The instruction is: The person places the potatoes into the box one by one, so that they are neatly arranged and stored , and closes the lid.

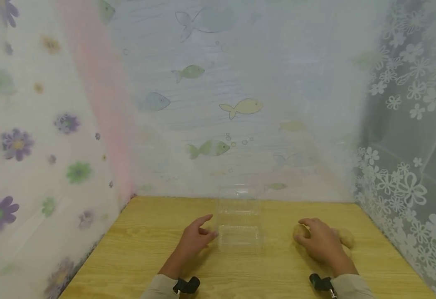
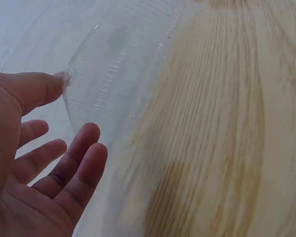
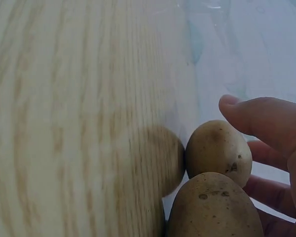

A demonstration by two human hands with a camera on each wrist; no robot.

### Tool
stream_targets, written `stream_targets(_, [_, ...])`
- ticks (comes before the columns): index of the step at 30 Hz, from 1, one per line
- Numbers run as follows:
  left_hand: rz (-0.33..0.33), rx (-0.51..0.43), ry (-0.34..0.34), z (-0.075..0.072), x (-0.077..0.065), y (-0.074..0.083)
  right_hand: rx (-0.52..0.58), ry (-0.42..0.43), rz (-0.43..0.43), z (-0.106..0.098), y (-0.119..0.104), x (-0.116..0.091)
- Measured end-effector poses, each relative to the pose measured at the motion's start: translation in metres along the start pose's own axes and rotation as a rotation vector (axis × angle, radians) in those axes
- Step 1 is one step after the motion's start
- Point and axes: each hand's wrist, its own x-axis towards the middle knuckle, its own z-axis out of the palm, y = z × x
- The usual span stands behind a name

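Observation:
A clear plastic container [image 1: 239,237] stands on the table with its see-through lid [image 1: 238,199] raised at the back. My left hand [image 1: 196,236] is at its left side, fingers spread and relaxed. In the left wrist view the thumb reaches the container's edge [image 2: 66,91]. On the right, my right hand [image 1: 320,241] hovers over a small group of potatoes. One potato [image 1: 300,233] lies under its fingertips, another potato [image 1: 346,238] beyond the hand. The right wrist view shows the thumb apart from a speckled potato [image 3: 218,150], with fingers behind it and a nearer potato [image 3: 214,207] beside it.
The wood-grain table [image 1: 143,232] is bounded by a fish-print curtain [image 1: 203,124] at the back. Flowered sheets hang along the left [image 1: 34,166] and right sides. Bare wood lies between the container and the potatoes.

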Motion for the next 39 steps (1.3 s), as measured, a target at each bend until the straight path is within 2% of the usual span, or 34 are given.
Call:
stream_targets(8, [0.026, 0.02, -0.008, -0.001, 0.003, -0.005, -0.005, 0.02, -0.003, 0.002, -0.001, -0.001])
stream_targets(16, [0.036, -0.005, -0.032, -0.002, 0.002, -0.004, -0.025, 0.015, 0.008, 0.006, 0.003, 0.001])
stream_targets(24, [0.045, 0.02, -0.045, -0.004, 0.003, -0.002, -0.025, 0.004, 0.011, 0.005, 0.001, 0.002])
stream_targets(32, [0.068, 0.023, -0.079, -0.013, 0.018, -0.008, -0.053, 0.047, 0.011, 0.01, -0.003, 0.01])
stream_targets(39, [0.075, 0.001, -0.134, -0.02, 0.03, -0.018, -0.064, 0.03, 0.036, 0.013, -0.01, 0.014])
